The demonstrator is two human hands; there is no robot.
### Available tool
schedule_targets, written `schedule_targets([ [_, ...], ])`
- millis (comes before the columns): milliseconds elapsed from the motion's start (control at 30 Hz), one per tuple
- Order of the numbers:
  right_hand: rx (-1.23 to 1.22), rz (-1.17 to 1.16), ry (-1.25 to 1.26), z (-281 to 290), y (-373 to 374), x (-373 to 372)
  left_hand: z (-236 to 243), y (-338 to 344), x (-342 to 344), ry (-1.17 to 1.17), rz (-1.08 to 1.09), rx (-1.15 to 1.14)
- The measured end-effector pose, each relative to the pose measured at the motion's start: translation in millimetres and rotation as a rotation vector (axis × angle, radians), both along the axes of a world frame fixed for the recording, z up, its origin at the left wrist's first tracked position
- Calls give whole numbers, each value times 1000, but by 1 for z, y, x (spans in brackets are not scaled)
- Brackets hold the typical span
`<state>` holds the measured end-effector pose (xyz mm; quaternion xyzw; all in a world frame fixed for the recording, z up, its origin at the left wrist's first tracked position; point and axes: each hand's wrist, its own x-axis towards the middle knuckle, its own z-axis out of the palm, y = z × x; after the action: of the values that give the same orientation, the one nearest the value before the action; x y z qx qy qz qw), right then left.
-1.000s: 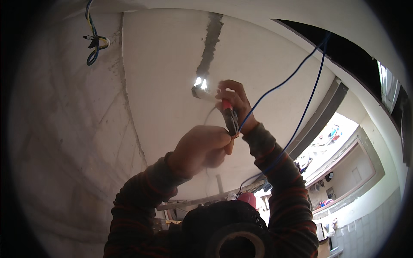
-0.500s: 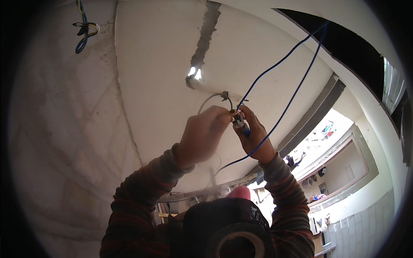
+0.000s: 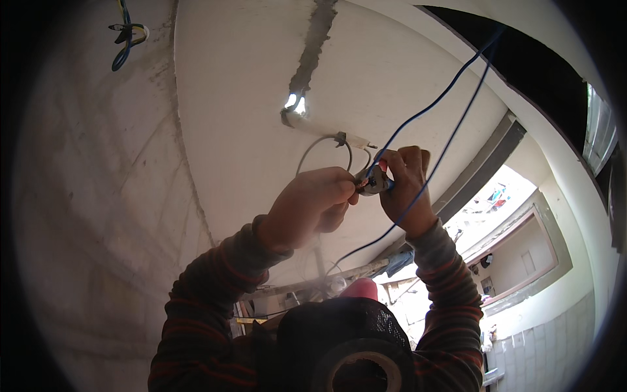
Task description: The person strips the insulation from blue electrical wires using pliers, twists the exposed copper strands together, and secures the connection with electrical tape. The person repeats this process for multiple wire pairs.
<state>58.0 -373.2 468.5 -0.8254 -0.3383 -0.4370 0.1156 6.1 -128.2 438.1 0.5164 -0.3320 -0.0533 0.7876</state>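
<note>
My left hand (image 3: 307,199) is closed in a pinch on wire ends, where a bit of bare copper (image 3: 363,184) shows beside the fingertips. My right hand (image 3: 410,189) grips a pair of pliers (image 3: 375,182) with blue and red on the handles. Their metal jaws meet the wires right by my left fingertips. A blue wire (image 3: 418,116) runs down from the dark opening at the upper right to this spot. Just above my hands, a grey cable (image 3: 312,147) curves from a pale pipe (image 3: 320,130). Which wires lie inside the pinch is hidden.
A rough grey strip (image 3: 315,52) in the pale surface ends at a bright hole. Blue and yellow-green wires (image 3: 126,39) hang at the upper left. A second blue wire (image 3: 450,149) passes in front of my right wrist. Below sits a black thing with a tan ring (image 3: 394,374).
My right hand has moved up and to the right, and the pliers have turned so their jaws show more broadly. My left hand has shifted slightly; its fingers remain on the wire ends.
</note>
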Motion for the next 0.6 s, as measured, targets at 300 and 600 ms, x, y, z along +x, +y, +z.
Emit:
schedule_targets([
  [300, -170, 32, 317, 6, -6, -12, -13, 4, 13, 47, -86, -216],
  [600, -37, 233, 166, -5, -2, 4, -3, 1, 1, 373, -266, -303],
])
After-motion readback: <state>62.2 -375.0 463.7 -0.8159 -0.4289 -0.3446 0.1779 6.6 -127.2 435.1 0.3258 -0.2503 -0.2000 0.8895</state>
